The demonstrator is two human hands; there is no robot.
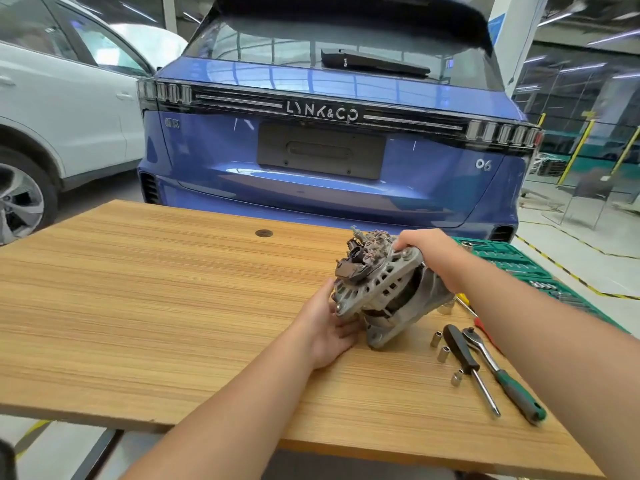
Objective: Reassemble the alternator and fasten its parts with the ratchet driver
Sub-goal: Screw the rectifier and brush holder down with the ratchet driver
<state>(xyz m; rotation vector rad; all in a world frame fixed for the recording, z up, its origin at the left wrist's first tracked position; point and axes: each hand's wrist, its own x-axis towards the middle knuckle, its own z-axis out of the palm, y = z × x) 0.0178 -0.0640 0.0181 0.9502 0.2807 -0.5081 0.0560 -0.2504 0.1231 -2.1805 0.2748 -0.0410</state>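
A grey metal alternator (384,285) is tilted on the wooden table (156,289), its rear end with dark electrical parts facing up and left. My left hand (330,327) cups its lower left edge from below, fingers curled under the housing. My right hand (426,251) grips the upper right rim, thumb on top. To the right on the table lie a ratchet driver (498,368) with a green handle and a black-handled driver (465,362). Three small silver sockets (443,353) sit beside them.
A green socket-set case (519,265) lies open at the table's far right, with a red and yellow tool partly hidden by my right arm. A blue car (329,150) stands just behind the table, a white car (62,116) to the left. A small round hole (264,233) marks the tabletop.
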